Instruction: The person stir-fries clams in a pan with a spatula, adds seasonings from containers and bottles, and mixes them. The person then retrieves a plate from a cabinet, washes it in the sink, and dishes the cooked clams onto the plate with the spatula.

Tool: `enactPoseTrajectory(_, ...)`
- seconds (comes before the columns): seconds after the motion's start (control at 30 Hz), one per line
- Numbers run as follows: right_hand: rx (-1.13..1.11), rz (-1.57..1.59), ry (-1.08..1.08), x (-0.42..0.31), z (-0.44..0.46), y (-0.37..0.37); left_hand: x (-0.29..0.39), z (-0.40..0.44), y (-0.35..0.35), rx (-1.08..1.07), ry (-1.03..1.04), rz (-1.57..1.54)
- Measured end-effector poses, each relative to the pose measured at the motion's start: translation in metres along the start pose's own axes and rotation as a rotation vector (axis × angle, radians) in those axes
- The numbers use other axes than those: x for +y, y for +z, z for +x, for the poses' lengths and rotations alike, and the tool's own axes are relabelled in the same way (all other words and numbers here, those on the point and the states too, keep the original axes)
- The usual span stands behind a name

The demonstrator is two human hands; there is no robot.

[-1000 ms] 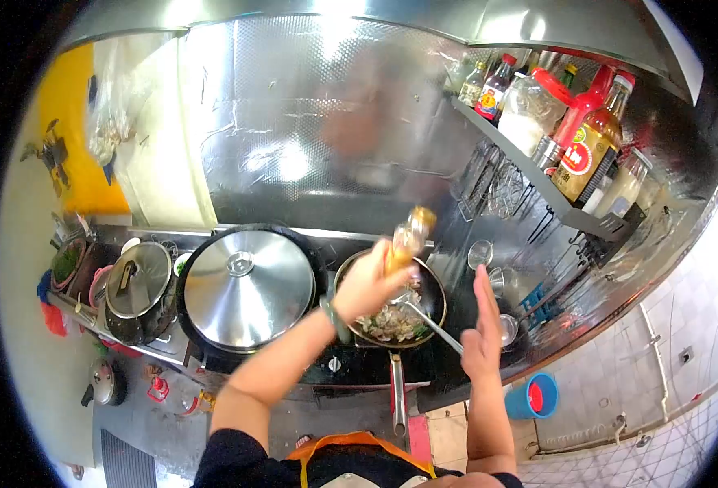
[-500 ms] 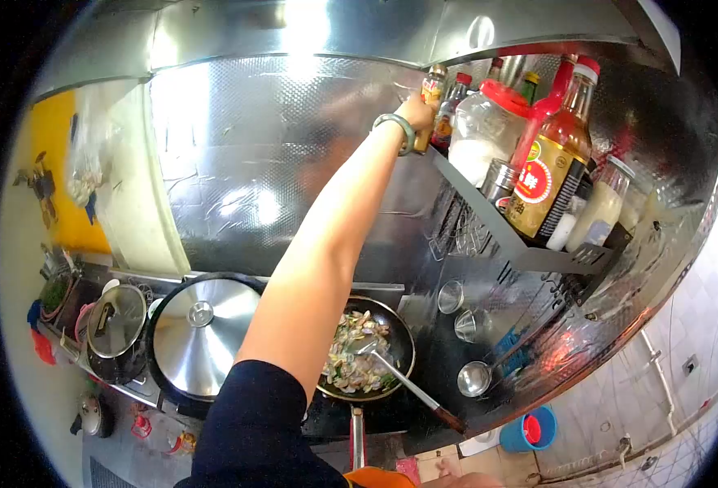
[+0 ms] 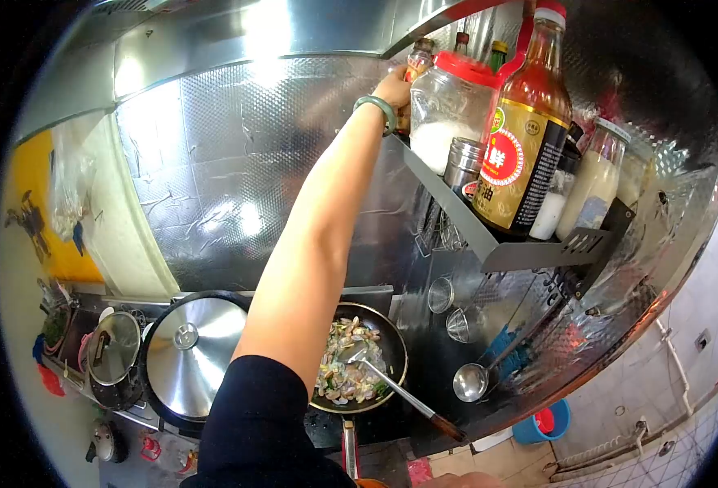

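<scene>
My left hand [image 3: 393,88], with a green bangle [image 3: 385,110] at the wrist, is stretched up to the far end of the wall shelf [image 3: 448,207]. Its fingers are wrapped round a small bottle [image 3: 418,62] with a dark cap and a red and yellow label; the hand hides part of it. Close to that bottle stands a clear red-lidded jar [image 3: 448,102] of white grains. Skin at the bottom edge appears to be my right hand [image 3: 460,481]; its fingers are hidden. Below the arm, a frying pan [image 3: 402,346] holds clams, with a spatula [image 3: 408,396] resting in it.
A large sauce bottle [image 3: 530,130] and a metal shaker [image 3: 462,165] stand on the shelf. Strainers [image 3: 441,294] and a ladle [image 3: 472,381] hang beneath. Left of the frying pan is a lidded wok [image 3: 200,350]. A blue bucket [image 3: 560,423] is on the floor.
My view has shifted, bringing the shelf closer. The small bottle, still in my left hand, now sits partly behind the red-lidded jar. Less of the right hand shows.
</scene>
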State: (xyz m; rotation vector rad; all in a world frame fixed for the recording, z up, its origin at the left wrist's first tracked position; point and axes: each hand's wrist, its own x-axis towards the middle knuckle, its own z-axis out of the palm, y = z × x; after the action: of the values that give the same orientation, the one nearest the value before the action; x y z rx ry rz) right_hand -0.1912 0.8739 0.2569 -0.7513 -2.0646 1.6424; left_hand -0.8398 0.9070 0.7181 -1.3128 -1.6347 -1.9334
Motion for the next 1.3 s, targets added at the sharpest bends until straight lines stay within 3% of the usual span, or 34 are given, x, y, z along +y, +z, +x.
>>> enactPoseTrajectory(0.17,0.022,-0.105,-0.097,0.017,0.004,0.002,0.006,-0.037,0.006,-0.055,-0.158,-0.295)
enactPoseTrajectory(0.27,0.046,-0.25,-0.275,0.034,0.005,0.001,-0.01,-0.038,-0.008,-0.07,-0.13,-0.128)
enactPoseTrajectory(0.33,0.08,-0.411,-0.481,0.045,0.009,0.0,0.02,-0.057,-0.008,-0.067,-0.229,-0.054)
enactPoseTrajectory(0.43,0.151,-0.146,-0.132,0.036,0.02,0.001,0.027,-0.071,-0.013,-0.009,-0.185,0.309)
enactPoseTrajectory(0.47,0.272,-0.358,-0.379,-0.007,0.033,0.005,0.048,-0.087,-0.016,0.032,-0.214,0.487)
enactPoseTrajectory(0.53,0.195,-0.479,-0.567,-0.043,0.066,0.009,0.022,-0.081,-0.044,-0.185,-0.22,0.75)
enactPoseTrajectory(0.6,0.095,-0.651,-0.609,-0.07,0.101,0.022,0.053,-0.122,-0.055,0.048,-0.033,0.73)
enactPoseTrajectory(0.63,0.038,-0.783,-0.617,-0.064,0.116,0.025,0.036,-0.134,-0.073,0.168,0.24,0.971)
enactPoseTrajectory(0.67,-0.001,-0.909,-0.688,-0.068,0.128,0.029,0.049,-0.158,-0.087,0.131,0.266,1.008)
enactPoseTrajectory(0.77,-0.335,-1.098,-0.375,-0.068,0.148,0.03,0.131,-0.272,-0.111,0.014,0.35,1.082)
enactPoseTrajectory(0.8,-0.462,-1.223,-0.241,-0.066,0.153,0.027,0.153,-0.31,-0.116,-0.037,0.244,1.109)
enactPoseTrajectory(0.83,-0.483,-1.155,-0.309,-0.064,0.154,0.018,0.162,-0.348,-0.122,0.01,0.401,1.153)
enactPoseTrajectory(0.9,-0.539,-1.109,-0.341,-0.081,0.153,-0.001,0.196,-0.434,-0.13,-0.179,0.187,1.019)
enactPoseTrajectory(1.0,-0.604,-1.079,-0.338,-0.145,0.128,-0.048,0.224,-0.574,-0.109,-0.178,-0.507,0.485)
enactPoseTrajectory(1.03,-0.62,-1.137,-0.273,-0.171,0.118,-0.055,0.223,-0.613,-0.102,-0.247,-0.65,0.347)
enactPoseTrajectory(1.07,-0.635,-1.199,-0.207,-0.191,0.108,-0.059,0.211,-0.66,-0.085,-0.159,-0.945,0.059)
enactPoseTrajectory(1.2,-0.693,-1.175,-0.233,-0.177,0.101,-0.03,0.161,-0.75,-0.004,-0.003,-1.214,-0.734)
enactPoseTrajectory(1.3,-0.571,-1.027,-0.254,-0.107,0.109,0.031,0.155,-0.745,0.032,0.169,-1.303,-1.051)
